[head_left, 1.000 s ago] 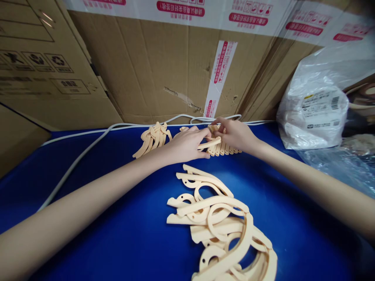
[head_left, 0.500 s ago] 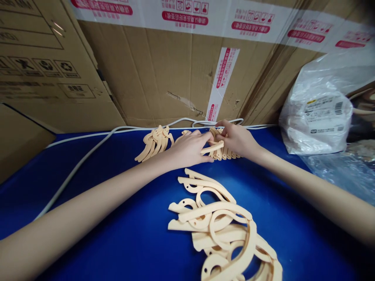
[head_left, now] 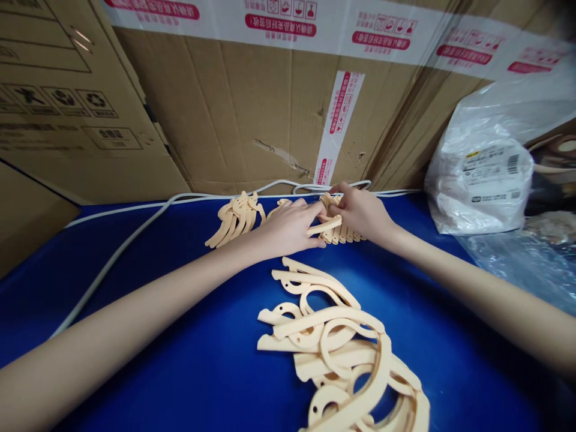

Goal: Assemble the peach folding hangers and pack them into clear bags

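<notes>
My left hand (head_left: 294, 227) is closed on a cream folding-hanger arm (head_left: 330, 224), whose free end sticks out to the right past my fingers. Just to its right, my right hand (head_left: 362, 210) curls its fingers round the upper end of a row of similar hanger arms (head_left: 345, 234), lying side by side. Part of that row is hidden behind both hands. Behind my left forearm lies another cluster of cream hanger arms (head_left: 238, 219). Nearer to me, a loose, overlapping heap of curved hanger arms (head_left: 337, 324) spreads over the blue surface.
Cardboard boxes (head_left: 252, 108) with printed tape stand along the back of the blue tabletop (head_left: 189, 360). A white cable (head_left: 112, 264) runs along their foot and bends towards me at left. At right sits a clear plastic bag (head_left: 481, 174) with a label.
The view has shifted very slightly. Both hands keep nearly the same position and grip, and the hanger arms lie as before.
</notes>
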`<control>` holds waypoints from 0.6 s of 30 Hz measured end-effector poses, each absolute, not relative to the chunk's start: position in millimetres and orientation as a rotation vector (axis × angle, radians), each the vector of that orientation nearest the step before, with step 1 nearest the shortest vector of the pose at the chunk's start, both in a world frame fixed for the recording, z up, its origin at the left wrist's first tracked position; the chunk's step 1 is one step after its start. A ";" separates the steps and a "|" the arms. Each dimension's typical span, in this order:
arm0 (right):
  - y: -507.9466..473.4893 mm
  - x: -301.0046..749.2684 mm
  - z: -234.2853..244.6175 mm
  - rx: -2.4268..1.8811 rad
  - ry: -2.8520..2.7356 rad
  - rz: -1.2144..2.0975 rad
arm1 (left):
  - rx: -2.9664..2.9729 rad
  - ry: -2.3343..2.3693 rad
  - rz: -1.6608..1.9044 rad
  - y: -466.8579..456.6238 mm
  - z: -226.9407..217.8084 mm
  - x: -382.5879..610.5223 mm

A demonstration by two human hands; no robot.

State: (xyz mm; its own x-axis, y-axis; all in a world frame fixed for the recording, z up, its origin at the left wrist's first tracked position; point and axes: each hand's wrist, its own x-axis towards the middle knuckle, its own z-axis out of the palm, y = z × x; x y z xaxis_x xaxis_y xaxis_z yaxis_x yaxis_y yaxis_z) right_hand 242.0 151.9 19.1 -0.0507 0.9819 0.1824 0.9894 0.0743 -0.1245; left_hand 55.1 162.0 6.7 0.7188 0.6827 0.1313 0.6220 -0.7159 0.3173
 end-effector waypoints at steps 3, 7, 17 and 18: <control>152.2 242.1 18.6 -1.998 -2.133 -0.055 | 2.682 1.031 0.344 162.4 6.0 54.9; 152.7 242.5 17.7 -1.988 -2.138 -0.060 | 2.687 1.044 0.340 161.9 6.2 54.6; 151.5 242.8 17.2 -1.953 -2.159 -0.056 | 2.691 1.033 0.344 161.7 5.6 53.7; 151.5 241.9 17.4 -1.954 -2.158 -0.056 | 2.690 1.034 0.344 161.6 5.8 53.7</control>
State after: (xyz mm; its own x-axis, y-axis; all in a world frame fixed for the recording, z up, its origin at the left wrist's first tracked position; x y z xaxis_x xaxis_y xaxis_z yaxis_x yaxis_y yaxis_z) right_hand 241.9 151.5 17.4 -0.0851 0.9773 0.1941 0.9860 0.1106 -0.1246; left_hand 53.7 161.6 5.8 0.7219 0.6792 0.1321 0.6229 -0.7211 0.3033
